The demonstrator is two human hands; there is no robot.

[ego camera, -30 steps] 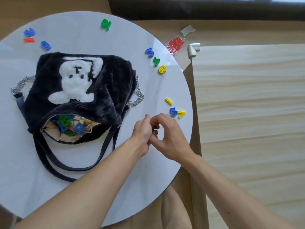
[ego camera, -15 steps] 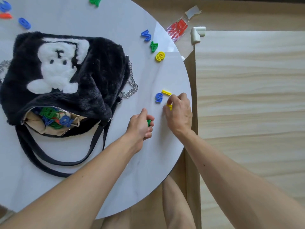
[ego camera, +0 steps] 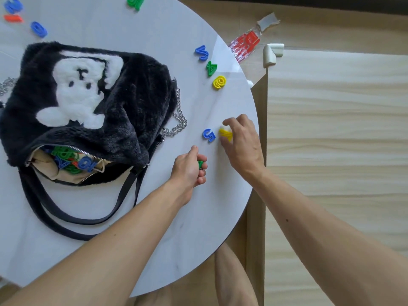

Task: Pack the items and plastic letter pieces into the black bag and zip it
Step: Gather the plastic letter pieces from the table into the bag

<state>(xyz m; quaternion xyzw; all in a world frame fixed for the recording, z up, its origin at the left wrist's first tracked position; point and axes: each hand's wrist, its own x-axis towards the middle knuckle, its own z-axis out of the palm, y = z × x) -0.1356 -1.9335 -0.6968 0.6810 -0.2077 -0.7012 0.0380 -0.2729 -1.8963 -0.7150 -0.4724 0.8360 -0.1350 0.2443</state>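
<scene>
A furry black bag [ego camera: 136,111] with a white bear on it lies on the round white table [ego camera: 123,257], its zip open and coloured plastic pieces [ego camera: 72,161] inside. My left hand [ego camera: 189,168] is closed around a green piece [ego camera: 200,163]. My right hand [ego camera: 241,142] pinches yellow pieces [ego camera: 226,134] at the table's right edge. A blue 5 [ego camera: 209,134] lies just left of them. Farther back lie a blue piece [ego camera: 202,53], a green 4 [ego camera: 211,68] and a yellow piece [ego camera: 219,82].
More pieces lie at the far side: blue [ego camera: 13,5], red [ego camera: 13,18], blue [ego camera: 39,29] and green [ego camera: 135,1]. The bag's chain [ego camera: 180,120] and black straps [ego camera: 88,219] spread over the table. A red plastic wrapper [ego camera: 246,45] and a white corner guard [ego camera: 270,55] lie off the table at right.
My hands have parted: the left kept the green piece, the right went to the yellow pieces by the blue 5 and gripped them. The view shifted, so the bag sits farther left.
</scene>
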